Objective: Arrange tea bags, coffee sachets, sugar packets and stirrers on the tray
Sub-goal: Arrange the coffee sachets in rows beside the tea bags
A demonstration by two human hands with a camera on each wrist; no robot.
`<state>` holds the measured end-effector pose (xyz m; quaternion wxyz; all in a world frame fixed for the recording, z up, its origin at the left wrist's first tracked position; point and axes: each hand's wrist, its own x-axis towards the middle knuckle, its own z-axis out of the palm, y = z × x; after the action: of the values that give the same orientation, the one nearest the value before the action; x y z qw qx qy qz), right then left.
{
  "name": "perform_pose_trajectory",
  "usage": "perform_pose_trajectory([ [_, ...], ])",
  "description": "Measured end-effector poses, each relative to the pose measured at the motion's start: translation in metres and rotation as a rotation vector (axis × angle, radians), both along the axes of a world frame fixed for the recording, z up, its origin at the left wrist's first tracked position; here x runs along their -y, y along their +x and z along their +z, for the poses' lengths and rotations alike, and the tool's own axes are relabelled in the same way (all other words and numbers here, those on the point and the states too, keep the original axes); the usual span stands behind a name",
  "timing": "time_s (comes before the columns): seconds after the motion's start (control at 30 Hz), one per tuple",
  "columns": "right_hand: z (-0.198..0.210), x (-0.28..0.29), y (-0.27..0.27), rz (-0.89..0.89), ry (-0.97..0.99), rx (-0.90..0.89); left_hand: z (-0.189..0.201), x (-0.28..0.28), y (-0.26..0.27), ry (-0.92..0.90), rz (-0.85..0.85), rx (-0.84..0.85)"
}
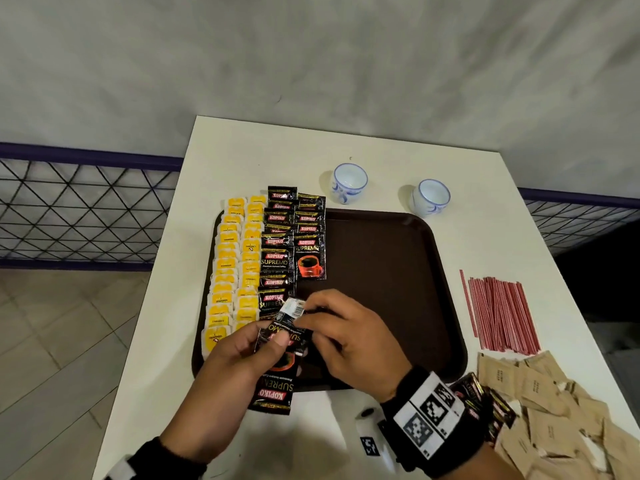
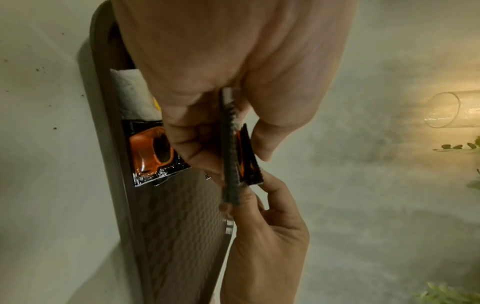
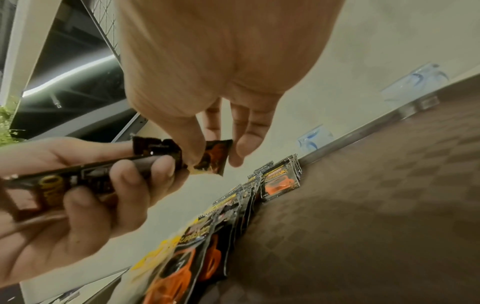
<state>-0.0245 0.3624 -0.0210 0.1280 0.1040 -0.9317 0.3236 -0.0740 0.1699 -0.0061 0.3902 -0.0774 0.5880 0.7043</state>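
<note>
Both hands meet low in the middle of the frame: left hand point(image 1: 242, 355) grips a stack of coffee sachets point(image 1: 277, 372), right hand point(image 1: 343, 337) pinches the top one off it, over the brown tray point(image 1: 398, 271). Tea bags point(image 1: 232, 268) fill the tray's left; stirrers point(image 1: 498, 313) and sugar packets point(image 1: 554, 407) sit at right.

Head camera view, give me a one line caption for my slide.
Both hands, left hand and right hand, grip coffee sachets over a brown tray lined with tea bags.

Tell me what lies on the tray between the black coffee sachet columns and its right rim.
Nothing: in the head view the brown tray is bare from the coffee sachets to its right rim.
</note>
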Motion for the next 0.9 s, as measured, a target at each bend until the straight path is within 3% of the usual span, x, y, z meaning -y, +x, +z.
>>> perform_pose_trajectory([
  [0.17,-0.001,0.004,-0.004,-0.100,-0.028,-0.036,0.000,0.006,-0.004,0.036,-0.015,0.053],
  [0.23,-0.001,-0.002,-0.012,-0.298,-0.338,0.028,-0.003,0.010,-0.006,0.001,-0.049,0.023],
  [0.3,0.001,-0.017,-0.024,-0.484,-0.771,0.212,-0.005,0.014,-0.008,-0.020,-0.057,0.007],
  [0.37,0.003,-0.033,-0.034,-0.554,-0.969,0.373,-0.007,0.017,-0.007,-0.034,-0.056,-0.003],
  [0.6,-0.002,-0.062,-0.065,-0.596,-0.797,0.630,-0.007,0.019,-0.005,-0.087,-0.085,-0.023],
  [0.9,-0.009,-0.058,-0.093,-0.595,-0.769,0.750,-0.008,0.021,-0.005,-0.101,-0.099,-0.055],
])
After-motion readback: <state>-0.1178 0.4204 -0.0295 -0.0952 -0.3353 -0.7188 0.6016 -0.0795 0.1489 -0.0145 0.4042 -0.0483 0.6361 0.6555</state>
